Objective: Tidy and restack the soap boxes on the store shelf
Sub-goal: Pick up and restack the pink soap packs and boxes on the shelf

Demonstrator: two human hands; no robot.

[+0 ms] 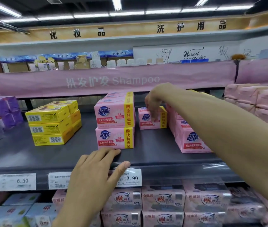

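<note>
While clasping a lone soap box in right grip, left grip flat, probably needs lifting onto 9 o'clock stack.

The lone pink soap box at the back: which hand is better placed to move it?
Right. The right hand has its fingers over that pink soap box; the left hand rests flat on the shelf edge.

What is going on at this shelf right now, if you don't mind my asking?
A person is tidying soap boxes on a dark store shelf. Their right hand reaches in and grips a single pink box standing alone toward the back. The left hand rests flat on the shelf's front edge, just below a two-high pink stack. Yellow boxes are stacked to the left, and more pink boxes sit on the right.
</note>
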